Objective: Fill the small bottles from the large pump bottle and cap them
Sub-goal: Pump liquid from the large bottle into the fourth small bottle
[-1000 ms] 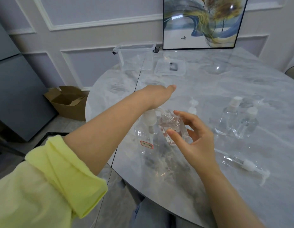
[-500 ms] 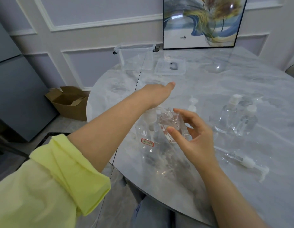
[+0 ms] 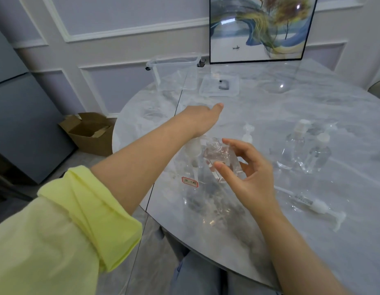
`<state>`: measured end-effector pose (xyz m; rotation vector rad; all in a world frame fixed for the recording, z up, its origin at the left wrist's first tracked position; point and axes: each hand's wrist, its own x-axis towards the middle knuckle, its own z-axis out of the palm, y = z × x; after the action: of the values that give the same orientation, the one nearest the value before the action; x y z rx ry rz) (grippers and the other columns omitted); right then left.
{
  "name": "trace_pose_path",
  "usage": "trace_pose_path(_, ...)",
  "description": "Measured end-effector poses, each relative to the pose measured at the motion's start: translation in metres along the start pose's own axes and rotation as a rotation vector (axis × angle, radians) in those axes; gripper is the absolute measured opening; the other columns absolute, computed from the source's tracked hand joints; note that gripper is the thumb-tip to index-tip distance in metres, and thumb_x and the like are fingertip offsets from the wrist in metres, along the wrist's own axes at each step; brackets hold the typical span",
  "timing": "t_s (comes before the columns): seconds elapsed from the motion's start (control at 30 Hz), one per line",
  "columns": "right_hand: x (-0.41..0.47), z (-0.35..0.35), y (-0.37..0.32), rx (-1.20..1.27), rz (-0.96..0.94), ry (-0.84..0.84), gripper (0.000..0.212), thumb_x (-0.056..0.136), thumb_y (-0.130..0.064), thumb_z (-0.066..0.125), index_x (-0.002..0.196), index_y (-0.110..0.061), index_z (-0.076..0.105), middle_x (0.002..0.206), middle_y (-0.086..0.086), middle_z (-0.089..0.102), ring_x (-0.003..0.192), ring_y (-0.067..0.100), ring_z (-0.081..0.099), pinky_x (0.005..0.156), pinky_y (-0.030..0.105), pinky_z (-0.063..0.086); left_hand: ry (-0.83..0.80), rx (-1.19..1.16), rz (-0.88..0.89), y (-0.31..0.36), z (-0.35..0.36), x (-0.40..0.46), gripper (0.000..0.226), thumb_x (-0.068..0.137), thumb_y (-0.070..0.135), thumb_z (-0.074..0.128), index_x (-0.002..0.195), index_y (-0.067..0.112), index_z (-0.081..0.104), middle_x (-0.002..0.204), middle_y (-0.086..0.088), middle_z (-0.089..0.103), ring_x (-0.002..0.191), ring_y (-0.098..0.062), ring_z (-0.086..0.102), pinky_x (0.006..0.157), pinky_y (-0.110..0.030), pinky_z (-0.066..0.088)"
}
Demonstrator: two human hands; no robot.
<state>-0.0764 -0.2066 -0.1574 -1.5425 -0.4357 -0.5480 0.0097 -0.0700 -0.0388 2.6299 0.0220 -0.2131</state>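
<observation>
Mid-frame, right hand (image 3: 251,179) pinches an uncapped small bottle (image 3: 222,159) of clear liquid, neck tilted upper-left; flat left hand (image 3: 202,119) presses the pump bottle (image 3: 192,167).

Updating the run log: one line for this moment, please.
left hand: pressing large pump bottle | right hand: holding open small bottle at spout | capped bottles: two standing aside

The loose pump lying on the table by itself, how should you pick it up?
Probably by the white collar of the loose pump, pinching it from above with thumb and finger. It lies flat on the marble table, with the thin dip tube pointing left and the nozzle head to the right. The collar looks like the thickest, firmest part.
</observation>
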Motion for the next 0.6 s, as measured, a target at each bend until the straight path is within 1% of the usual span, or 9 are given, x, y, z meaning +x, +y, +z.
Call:
trace_pose_path(0.07, 0.0006, 0.0001, 0.0008, -0.008, -0.002, -0.006, 0.041, 0.081, -0.020, 0.084, 0.120, -0.019, 0.070, 0.116, -0.008, 0.071, 0.107, 0.016, 0.068, 0.089, 0.021, 0.053, 0.011, -0.015, -0.011, -0.0001, 0.0013, 0.0018, 0.068, 0.105, 0.060, 0.019, 0.144, 0.017, 0.055, 0.145, -0.011, 0.056, 0.131, -0.030, 0.053, 0.113, -0.043, 0.037)
trace_pose_path(0.13, 0.0004, 0.0007, 0.0030, -0.006, 0.015, -0.009, 0.040, 0.082, -0.015, 0.085, 0.120, -0.017, 0.070, 0.116, -0.007, 0.071, 0.108, 0.018, 0.068, 0.091, 0.026, 0.055, -0.007, -0.016, -0.049, -0.0033, 0.0034, 0.0013, 0.070, 0.104, 0.061, 0.020, 0.146, 0.017, 0.053, 0.149, -0.011, 0.053, 0.134, -0.030, 0.051, 0.116, -0.044, 0.035)
trace_pose_path(0.2, -0.0006, -0.0004, 0.0043, 0.014, 0.032, -0.010, 0.040, 0.082, -0.013, 0.085, 0.119, -0.016, 0.070, 0.115, -0.006, 0.071, 0.107, 0.019, 0.068, 0.091, 0.029, 0.056, -0.019, -0.011, -0.047, -0.0017, 0.0018, -0.0012, 0.069, 0.106, 0.059, 0.019, 0.148, 0.015, 0.051, 0.151, -0.011, 0.051, 0.137, -0.030, 0.048, 0.116, -0.042, 0.034)
trace_pose_path(0.23, -0.0002, -0.0003, 0.0028, 0.025, 0.030, -0.009, 0.040, 0.082, -0.015, 0.085, 0.119, -0.017, 0.070, 0.115, -0.007, 0.071, 0.106, 0.019, 0.069, 0.090, 0.030, 0.057, -0.010, -0.015, -0.034, -0.0001, -0.0001, -0.0023, 0.068, 0.106, 0.057, 0.019, 0.148, 0.015, 0.051, 0.151, -0.011, 0.052, 0.137, -0.029, 0.048, 0.116, -0.042, 0.034)
trace_pose_path(0.3, 0.0002, 0.0005, -0.0004, 0.020, 0.007, -0.003, 0.041, 0.081, -0.021, 0.084, 0.119, -0.021, 0.070, 0.115, -0.009, 0.071, 0.106, 0.019, 0.069, 0.088, 0.024, 0.055, -0.001, -0.017, -0.018, 0.0002, -0.0007, -0.0026, 0.067, 0.106, 0.058, 0.019, 0.145, 0.016, 0.053, 0.148, -0.010, 0.053, 0.135, -0.029, 0.049, 0.114, -0.041, 0.035)
trace_pose_path(0.37, 0.0012, 0.0012, 0.0004, -0.006, -0.008, -0.004, 0.041, 0.081, -0.020, 0.084, 0.119, -0.020, 0.070, 0.115, -0.009, 0.071, 0.106, 0.015, 0.068, 0.088, 0.019, 0.052, -0.039, 0.007, -0.042, -0.0022, 0.0018, 0.0000, 0.069, 0.104, 0.062, 0.019, 0.138, 0.018, 0.060, 0.144, -0.010, 0.057, 0.131, -0.029, 0.052, 0.114, -0.043, 0.036)
trace_pose_path(0.43, 0.0003, 0.0000, 0.0004, -0.017, 0.008, -0.011, 0.041, 0.081, -0.019, 0.085, 0.119, -0.019, 0.070, 0.114, -0.008, 0.071, 0.106, 0.014, 0.068, 0.089, 0.018, 0.051, -0.064, 0.012, -0.062, -0.0026, 0.0052, -0.0014, 0.071, 0.103, 0.064, 0.018, 0.134, 0.018, 0.062, 0.142, -0.010, 0.058, 0.129, -0.030, 0.054, 0.114, -0.043, 0.036)
trace_pose_path(0.53, 0.0014, -0.0003, -0.0017, -0.009, 0.002, 0.002, 0.041, 0.080, -0.027, 0.083, 0.119, -0.026, 0.069, 0.114, -0.011, 0.071, 0.107, 0.016, 0.068, 0.089, 0.019, 0.052, -0.004, -0.008, -0.021, 0.0023, 0.0009, -0.0013, 0.068, 0.107, 0.057, 0.016, 0.144, 0.015, 0.055, 0.147, -0.011, 0.055, 0.135, -0.030, 0.049, 0.113, -0.040, 0.035)
trace_pose_path(0.6, 0.0013, 0.0011, -0.0014, -0.014, -0.006, -0.003, 0.041, 0.081, -0.025, 0.084, 0.119, -0.027, 0.068, 0.115, -0.010, 0.071, 0.107, 0.017, 0.068, 0.091, 0.022, 0.053, -0.013, -0.009, -0.024, -0.0011, 0.0017, 0.0012, 0.068, 0.106, 0.057, 0.017, 0.138, 0.015, 0.060, 0.137, -0.009, 0.062, 0.129, -0.028, 0.054, 0.106, -0.038, 0.039)
